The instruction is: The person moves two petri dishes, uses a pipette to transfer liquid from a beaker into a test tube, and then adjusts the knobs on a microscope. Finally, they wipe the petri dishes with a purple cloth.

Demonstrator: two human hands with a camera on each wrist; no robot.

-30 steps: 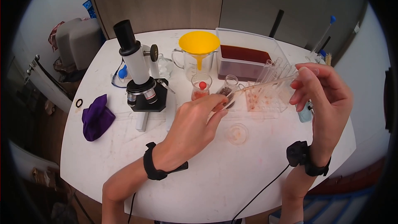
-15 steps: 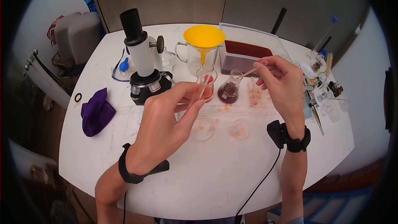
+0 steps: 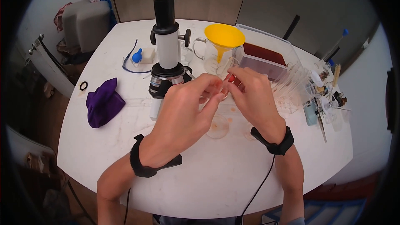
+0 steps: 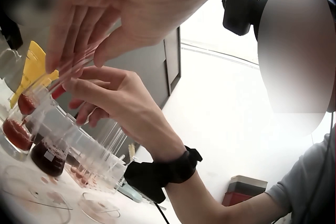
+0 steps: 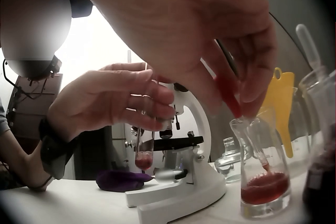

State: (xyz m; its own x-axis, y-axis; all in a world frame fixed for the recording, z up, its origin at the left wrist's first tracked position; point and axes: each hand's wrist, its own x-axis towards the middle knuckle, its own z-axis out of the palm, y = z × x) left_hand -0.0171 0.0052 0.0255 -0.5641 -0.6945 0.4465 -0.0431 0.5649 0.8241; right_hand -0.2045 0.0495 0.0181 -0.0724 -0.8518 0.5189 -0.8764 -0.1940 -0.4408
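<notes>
My left hand (image 3: 179, 108) holds a glass test tube upright; red liquid fills the bottom of this test tube (image 5: 144, 159) in the right wrist view. Close beside it, my right hand (image 3: 256, 100) pinches the red bulb of a dropper (image 5: 229, 98). The dropper's glass stem slants down inside a small glass beaker (image 5: 265, 190) with red liquid at its base. Right of that beaker, in the left wrist view, a conical flask (image 4: 50, 155) holds dark red contents. A plastic pipette (image 5: 308, 45) stands in a vessel at the right of the right wrist view.
A microscope (image 3: 167, 50) stands left of the hands, with a purple cloth (image 3: 105, 104) farther left. Behind are a yellow funnel (image 3: 225, 34) in a jug and a plastic tub (image 3: 266, 66) of red liquid. A tube rack (image 3: 287, 102) and a petri dish (image 3: 217, 128) lie nearby.
My right hand has let go of the pipette at the conical flask and moved left to the dropper's red bulb. My left hand has kept the test tube and turned it more upright.
</notes>
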